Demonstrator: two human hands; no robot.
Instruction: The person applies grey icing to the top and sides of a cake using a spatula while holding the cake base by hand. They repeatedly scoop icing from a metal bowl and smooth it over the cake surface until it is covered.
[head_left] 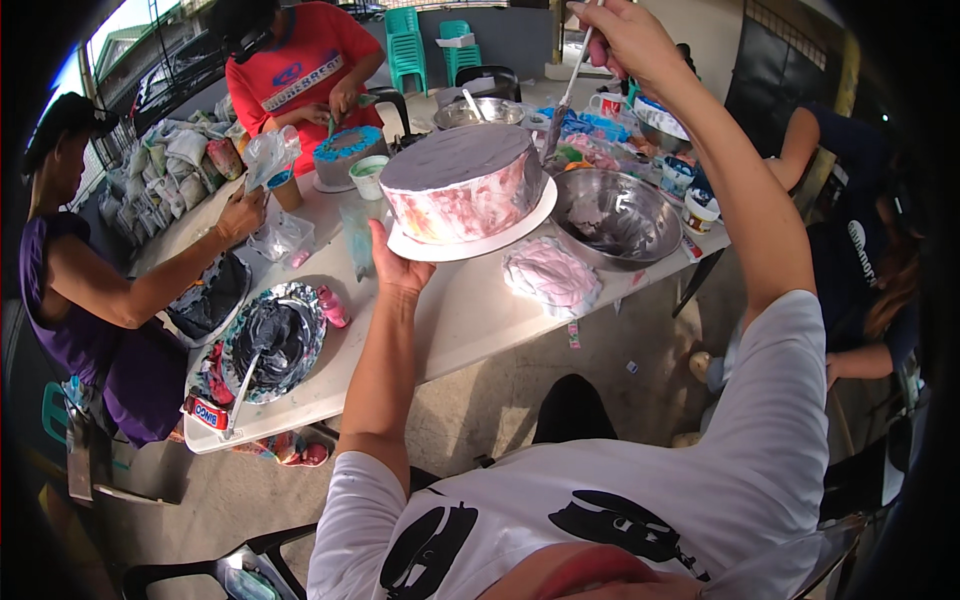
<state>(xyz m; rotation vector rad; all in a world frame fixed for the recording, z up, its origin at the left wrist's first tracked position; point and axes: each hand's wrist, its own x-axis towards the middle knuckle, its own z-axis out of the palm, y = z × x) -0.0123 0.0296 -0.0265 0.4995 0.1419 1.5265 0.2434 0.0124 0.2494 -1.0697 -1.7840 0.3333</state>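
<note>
**While my left hand [398, 262] props up the cake [460, 185], my right hand [632, 42] pinches a spatula [577, 72]**

As I look down, the pale table [450, 335] stretches from the lower left of the frame toward the upper right, over a grey concrete floor [480, 425]. Filled sacks [180, 160] are heaped at the upper left, and green chairs [405, 45] stand stacked at the top. A person in red [315, 60] bends over a blue-edged cake [347, 148] at the upper left.

My cake is at the upper centre, on a white round board [500, 236]. It is a squat drum with no clear long axis; its grey top faces up, its pink-smeared side faces me, and the board slants up toward the right of the frame. My left palm is turned up beneath the board's near edge, thumb raised; the other fingers are hidden, so I cannot tell whether they are spread.

At the top, my right fingers grip the spatula's white handle. Its long axis runs steeply, blade pointing down beside the cake's right side; I cannot tell whether they touch. A steel bowl [640, 235] sits right of centre.
</note>
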